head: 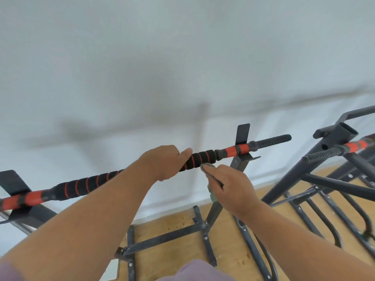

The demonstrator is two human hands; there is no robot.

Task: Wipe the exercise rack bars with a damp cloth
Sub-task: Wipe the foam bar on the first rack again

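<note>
White wall (182, 57) behind, left hand (164, 161) gripping bar (203, 158), right hand (233, 189) pinching cloth (211, 191) beside

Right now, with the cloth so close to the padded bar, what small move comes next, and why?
Probably press the grey-green cloth, held in the right hand, onto the black foam bar with red rings. It sits just below the foam, while the left hand grips the bar.

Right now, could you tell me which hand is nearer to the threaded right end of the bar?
Right. The right hand, holding the cloth, sits just below the bar's foam grip; the left hand grips farther from the threaded end.
</note>
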